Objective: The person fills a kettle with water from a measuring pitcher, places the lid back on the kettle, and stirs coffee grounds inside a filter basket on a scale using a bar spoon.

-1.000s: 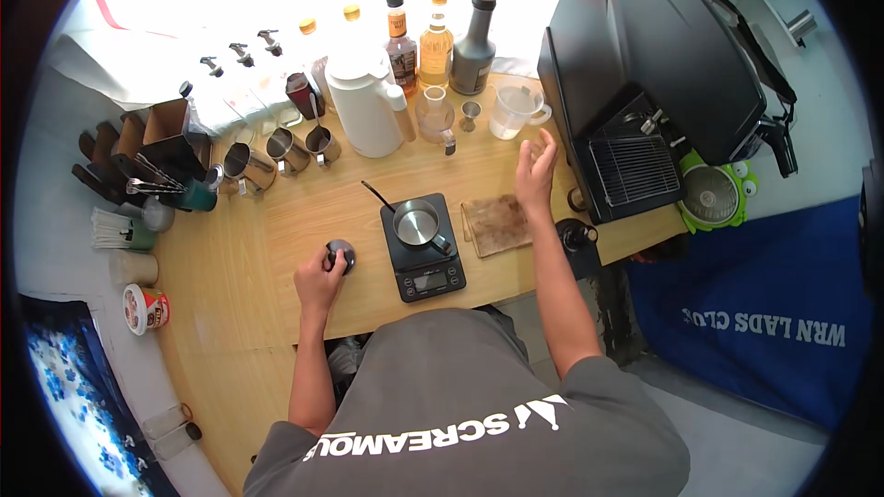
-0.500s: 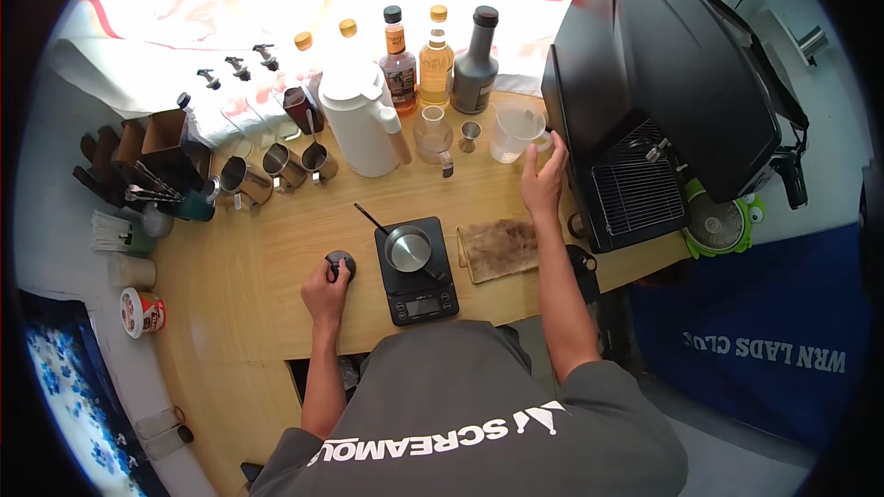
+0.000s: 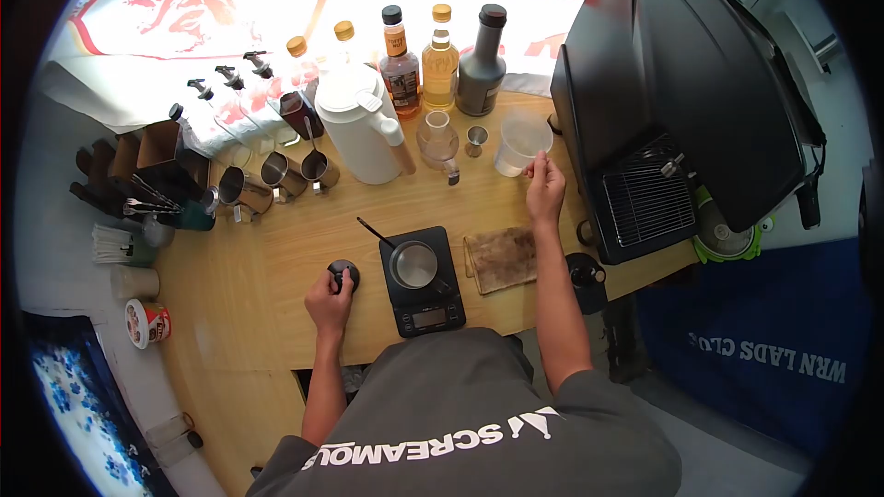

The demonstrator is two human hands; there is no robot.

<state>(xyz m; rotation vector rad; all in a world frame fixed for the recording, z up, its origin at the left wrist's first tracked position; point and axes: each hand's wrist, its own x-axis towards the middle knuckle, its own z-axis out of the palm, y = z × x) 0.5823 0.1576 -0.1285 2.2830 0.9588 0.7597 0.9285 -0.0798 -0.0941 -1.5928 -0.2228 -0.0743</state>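
My left hand (image 3: 328, 302) is closed on a small round black object (image 3: 344, 273) on the wooden table. At the back right, my right hand (image 3: 545, 186) has its fingers on the handle side of a clear plastic jug (image 3: 522, 142); the handle itself is hidden. Between my arms a metal cup (image 3: 414, 265) stands on a black digital scale (image 3: 426, 304). A thin black stick (image 3: 374, 231) lies across the scale's upper left corner. Right of the scale is a folded brown-stained cloth (image 3: 502, 260).
Along the back stand a white thermal jug (image 3: 362, 129), a glass carafe (image 3: 437, 140), a small jigger (image 3: 476, 140) and several bottles. Metal pitchers (image 3: 245, 190) stand at the left. A large black machine (image 3: 681, 92) rises on the right, above the table (image 3: 276, 267).
My right hand has moved to the clear jug's handle side and closed there, and the jug's handle is now out of sight. My left hand remains on the black object.
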